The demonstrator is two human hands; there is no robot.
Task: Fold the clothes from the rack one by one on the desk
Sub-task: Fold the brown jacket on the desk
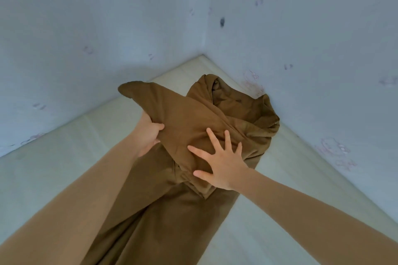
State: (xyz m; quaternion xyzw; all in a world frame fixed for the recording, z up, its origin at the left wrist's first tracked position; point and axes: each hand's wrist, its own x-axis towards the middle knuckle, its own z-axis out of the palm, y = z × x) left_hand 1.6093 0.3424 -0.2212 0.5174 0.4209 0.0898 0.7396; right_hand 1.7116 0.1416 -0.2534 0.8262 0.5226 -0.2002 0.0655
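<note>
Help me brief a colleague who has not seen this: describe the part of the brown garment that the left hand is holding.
Start at the corner where the two pale blue walls meet above the pale desk. The brown garment lies along the desk towards that corner. The left hand grips its folded-over flap, the only part lifted off the desk, ending in a rounded tip on the left, while the right hand presses flat beside it.

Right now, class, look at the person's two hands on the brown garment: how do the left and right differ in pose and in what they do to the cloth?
The left hand curls round a fold of the brown garment and grips it; the right hand lies flat with fingers spread. The left holds a sleeve-like flap raised off the desk; the right presses the cloth down. Both touch the same garment.
</note>
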